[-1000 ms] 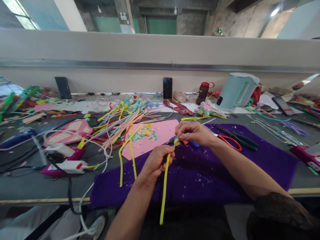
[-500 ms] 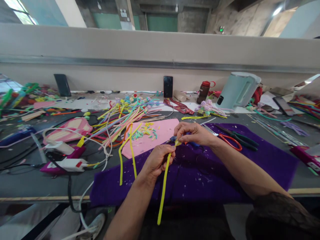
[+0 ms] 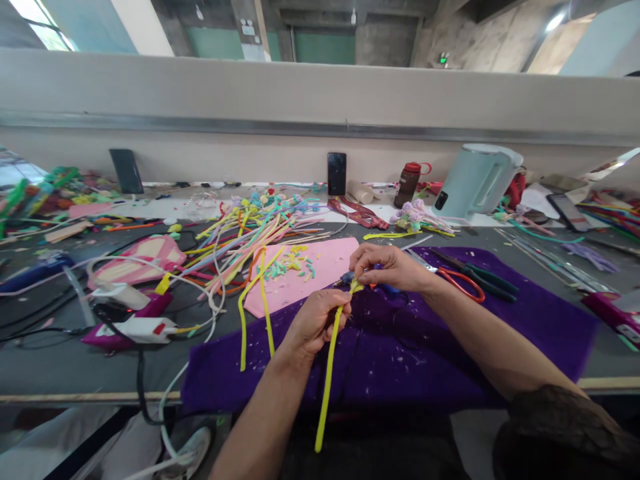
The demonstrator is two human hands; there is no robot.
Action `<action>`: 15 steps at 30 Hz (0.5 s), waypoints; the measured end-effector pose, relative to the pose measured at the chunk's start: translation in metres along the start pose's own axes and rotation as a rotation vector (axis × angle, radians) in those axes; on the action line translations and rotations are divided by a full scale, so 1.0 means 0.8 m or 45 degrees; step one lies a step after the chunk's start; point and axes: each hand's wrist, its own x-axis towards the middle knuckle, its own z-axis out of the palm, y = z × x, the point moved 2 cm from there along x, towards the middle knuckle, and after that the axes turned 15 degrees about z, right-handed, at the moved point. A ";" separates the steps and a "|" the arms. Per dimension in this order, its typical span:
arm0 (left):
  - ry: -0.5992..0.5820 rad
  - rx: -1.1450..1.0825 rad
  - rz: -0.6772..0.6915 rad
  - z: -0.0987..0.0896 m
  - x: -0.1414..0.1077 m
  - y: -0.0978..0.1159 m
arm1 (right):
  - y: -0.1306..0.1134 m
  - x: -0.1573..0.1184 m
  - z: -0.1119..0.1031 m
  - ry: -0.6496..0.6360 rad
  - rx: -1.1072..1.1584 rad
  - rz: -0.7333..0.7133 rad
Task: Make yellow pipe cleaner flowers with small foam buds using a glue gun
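"Above the purple cloth [image 3: 410, 373], how do we find the two hands posed?"

"We see the left hand [image 3: 313, 323] nearly closed, fingers curled, with thumb and forefinger pinching the yellow stem [image 3: 329, 380] just below its upper end. We find the right hand [image 3: 385, 267] higher, its wrist bent and its thumb and forefinger pinched at the stem's top (whether that end is knotted or only bunched, we cannot tell)."

"And where does the rest of the stem lie?"

"We trace it hanging from the left hand past the cloth's near edge, slightly slanted. Both forearms reach in from below and converge at the pinch."

"What do we note nearby?"

"We note the pink sheet [image 3: 330, 260] behind the left hand, bearing small cut pieces [image 3: 290, 263], and, beyond the right wrist, red-handled scissors [image 3: 465, 283] beside dark-green-handled pliers [image 3: 493, 283]."
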 end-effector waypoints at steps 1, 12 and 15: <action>-0.001 0.001 0.001 0.000 0.000 0.000 | 0.000 0.000 0.000 -0.003 -0.007 -0.003; 0.008 -0.029 -0.016 0.000 0.000 0.001 | -0.002 -0.001 -0.001 -0.017 -0.078 -0.016; 0.017 -0.032 -0.024 0.001 -0.001 0.002 | -0.002 -0.001 -0.001 -0.019 -0.093 -0.027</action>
